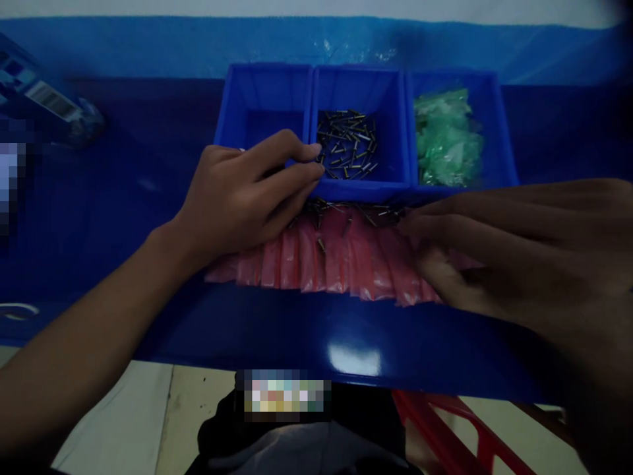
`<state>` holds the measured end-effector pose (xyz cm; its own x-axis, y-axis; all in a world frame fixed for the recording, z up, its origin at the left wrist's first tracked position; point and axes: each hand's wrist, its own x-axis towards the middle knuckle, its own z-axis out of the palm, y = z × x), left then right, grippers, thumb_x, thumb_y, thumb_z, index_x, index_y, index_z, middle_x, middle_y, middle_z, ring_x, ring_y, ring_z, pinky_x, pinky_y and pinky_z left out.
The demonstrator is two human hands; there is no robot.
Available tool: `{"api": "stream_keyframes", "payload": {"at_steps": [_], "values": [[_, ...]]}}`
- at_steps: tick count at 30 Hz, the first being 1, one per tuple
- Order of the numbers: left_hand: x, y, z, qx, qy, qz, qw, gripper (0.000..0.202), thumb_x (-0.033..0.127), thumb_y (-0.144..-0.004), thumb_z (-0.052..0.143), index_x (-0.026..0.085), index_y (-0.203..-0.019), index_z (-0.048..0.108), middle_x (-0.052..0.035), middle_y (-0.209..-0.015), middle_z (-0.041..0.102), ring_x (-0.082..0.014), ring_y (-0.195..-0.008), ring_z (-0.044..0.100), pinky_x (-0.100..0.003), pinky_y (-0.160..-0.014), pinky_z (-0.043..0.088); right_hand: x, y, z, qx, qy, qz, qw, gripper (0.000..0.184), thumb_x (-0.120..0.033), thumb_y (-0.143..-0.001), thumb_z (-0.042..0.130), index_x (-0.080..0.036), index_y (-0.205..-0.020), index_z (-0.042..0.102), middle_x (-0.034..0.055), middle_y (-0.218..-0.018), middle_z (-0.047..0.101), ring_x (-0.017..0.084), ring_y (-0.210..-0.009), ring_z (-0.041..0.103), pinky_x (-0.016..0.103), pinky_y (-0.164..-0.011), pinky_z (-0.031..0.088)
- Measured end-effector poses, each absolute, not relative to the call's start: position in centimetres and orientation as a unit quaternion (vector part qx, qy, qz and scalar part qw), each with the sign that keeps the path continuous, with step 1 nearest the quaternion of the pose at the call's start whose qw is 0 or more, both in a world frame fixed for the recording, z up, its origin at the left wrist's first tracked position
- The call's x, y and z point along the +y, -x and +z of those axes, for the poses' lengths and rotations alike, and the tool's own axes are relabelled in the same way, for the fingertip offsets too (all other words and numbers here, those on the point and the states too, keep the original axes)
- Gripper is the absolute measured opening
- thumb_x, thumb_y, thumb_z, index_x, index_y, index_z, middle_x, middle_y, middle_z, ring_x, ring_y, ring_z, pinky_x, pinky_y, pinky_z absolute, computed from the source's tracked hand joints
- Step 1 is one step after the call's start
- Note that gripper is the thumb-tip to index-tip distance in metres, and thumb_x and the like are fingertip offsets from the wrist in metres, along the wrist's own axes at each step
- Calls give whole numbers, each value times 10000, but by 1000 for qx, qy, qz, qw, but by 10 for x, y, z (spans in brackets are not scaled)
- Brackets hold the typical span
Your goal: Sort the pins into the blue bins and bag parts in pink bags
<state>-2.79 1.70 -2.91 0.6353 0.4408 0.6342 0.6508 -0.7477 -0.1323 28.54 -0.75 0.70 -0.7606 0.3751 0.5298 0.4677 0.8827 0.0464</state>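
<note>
My left hand lies across the front corner of the middle bin, fingers bent, two fingertips on its rim and slightly apart. Its thumb side is hidden low, near small metal pieces that look like blind rivets. These lie along the far edge of a row of overlapping pink plastic bags. At the row's right end is my right hand, dark and a little blurred. Its fingers are pressed together, with the tips at the rivets and the thumb close below; anything between them is hidden.
Three joined blue bins stand behind the bags: the left bin shows its bare floor, the middle bin holds more rivets, the right bin green plastic bags. A blue box and red stool are nearby.
</note>
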Motion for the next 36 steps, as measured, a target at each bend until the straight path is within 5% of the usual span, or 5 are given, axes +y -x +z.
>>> {"api": "stream_keyframes", "payload": {"at_steps": [12,22,30,33,36], "values": [[16,27,-26,-298,896,-287,163,218,222,-1076,626,192,-1268,723,-71,-1304,784,-182,-929,808,-255,-626,514,-13,-269,-18,-941,272,-81,182,270,-146,-1037,606,-163,-1292,695,56,-1109,787,174,-830,737,320,-592,499],[16,26,-27,-293,893,-294,174,196,198,-1056,660,190,-1242,721,-84,-1260,795,-178,-882,807,-284,-537,405,-15,-257,3,-707,390,447,384,232,-105,-868,830,-270,-939,682,-44,-878,723,117,-738,725,237,-639,643],[15,25,-27,-304,891,-296,164,192,235,-1074,624,228,-1235,729,-54,-1273,798,-174,-900,808,-297,-556,456,-17,-254,4,-685,398,369,485,355,-73,-972,696,-320,-1191,827,9,-1254,798,255,-1196,783,440,-1060,691],[15,27,-27,-308,891,-289,167,207,252,-1082,609,230,-1243,737,-41,-1284,797,-156,-905,802,-280,-585,480,-20,-258,2,-813,360,235,394,312,-141,-984,714,-309,-1230,808,17,-1167,813,218,-1089,791,399,-1001,680],[16,29,-27,-309,893,-278,172,236,296,-1094,586,243,-1272,732,-28,-1317,788,-153,-939,798,-277,-617,506,-21,-257,-12,-910,252,177,279,361,-212,-1031,679,-220,-1389,728,100,-1480,705,244,-1335,709,432,-1142,620]]}}
